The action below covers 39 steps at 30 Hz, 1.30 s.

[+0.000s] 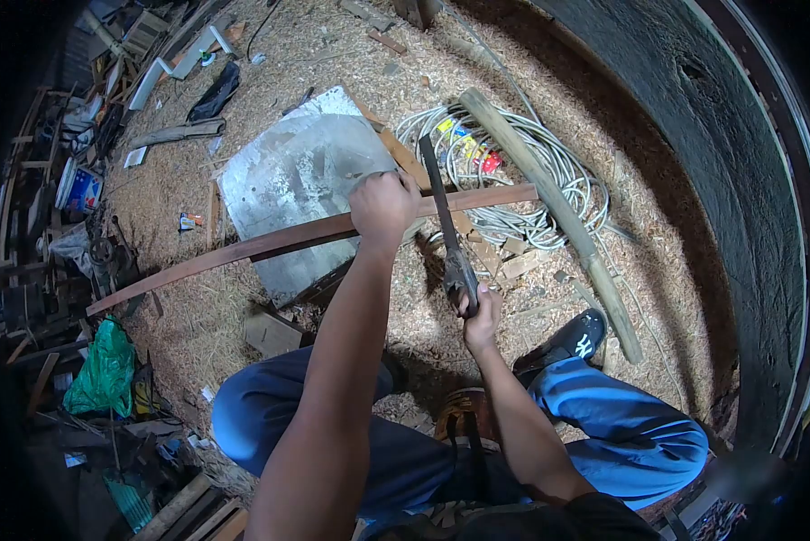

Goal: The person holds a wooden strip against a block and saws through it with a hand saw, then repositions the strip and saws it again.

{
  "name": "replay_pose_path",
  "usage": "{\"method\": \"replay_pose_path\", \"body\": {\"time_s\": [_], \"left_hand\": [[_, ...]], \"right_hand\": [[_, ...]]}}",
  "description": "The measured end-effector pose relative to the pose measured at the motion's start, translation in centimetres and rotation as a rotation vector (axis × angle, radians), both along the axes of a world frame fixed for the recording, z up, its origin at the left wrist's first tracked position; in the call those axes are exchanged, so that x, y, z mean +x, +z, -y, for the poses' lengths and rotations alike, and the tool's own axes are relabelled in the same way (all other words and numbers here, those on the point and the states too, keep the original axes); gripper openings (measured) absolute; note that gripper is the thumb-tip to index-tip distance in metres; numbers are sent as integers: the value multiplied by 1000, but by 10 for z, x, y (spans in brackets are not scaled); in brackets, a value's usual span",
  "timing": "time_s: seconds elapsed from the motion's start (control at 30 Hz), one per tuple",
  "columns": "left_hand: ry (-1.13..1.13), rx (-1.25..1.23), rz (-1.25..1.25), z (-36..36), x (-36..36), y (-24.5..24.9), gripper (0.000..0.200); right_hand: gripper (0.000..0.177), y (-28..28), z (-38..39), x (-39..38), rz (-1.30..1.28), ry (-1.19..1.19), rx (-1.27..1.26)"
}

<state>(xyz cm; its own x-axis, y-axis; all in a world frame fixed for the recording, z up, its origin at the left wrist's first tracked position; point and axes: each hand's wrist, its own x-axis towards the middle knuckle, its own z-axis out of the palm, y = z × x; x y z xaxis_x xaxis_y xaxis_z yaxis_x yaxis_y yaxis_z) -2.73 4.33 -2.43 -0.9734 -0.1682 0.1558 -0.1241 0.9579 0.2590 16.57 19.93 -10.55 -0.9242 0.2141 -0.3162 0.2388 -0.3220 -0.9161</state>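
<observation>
A long reddish-brown wooden strip (288,240) runs across the view from lower left to the right. My left hand (385,206) is closed round it, right of its middle. Just to the right of that hand, a handsaw (441,203) crosses the strip with its dark blade. My right hand (482,317) grips the saw's handle, below the strip. How deep the blade sits in the wood cannot be made out. Beneath the strip lies a scuffed silvery metal sheet (283,171).
A coil of grey cable (567,171) lies at the right, with a wooden pole (558,207) across it. Wood shavings (175,194) cover the floor. Scrap wood and a green plastic bag (105,370) crowd the left side. A dark wall (694,117) curves along the right.
</observation>
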Motion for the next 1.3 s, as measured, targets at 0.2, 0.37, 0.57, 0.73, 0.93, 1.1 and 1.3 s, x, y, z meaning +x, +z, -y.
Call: {"method": "replay_pose_path", "body": {"time_s": [0.2,0.37,0.57,0.73,0.93,1.1,1.3], "left_hand": [[-5,16,1,1,0,-2,37],[27,-24,-13,-1,0,2,36],[8,4,-24,1,0,-2,36],[8,-10,-56,0,1,-2,36],[31,-7,-52,2,0,-4,35],[24,28,20,1,0,3,36],[25,11,9,1,1,1,37]], "right_hand": [[59,16,-2,-2,-36,11,76],[54,50,-2,-7,14,-3,152],[55,85,-7,-17,108,-48,98],[49,80,4,-8,73,14,184],[40,78,7,0,-35,143,449],[41,56,0,36,-70,44,222],[42,53,-6,75,-105,81,222]]}}
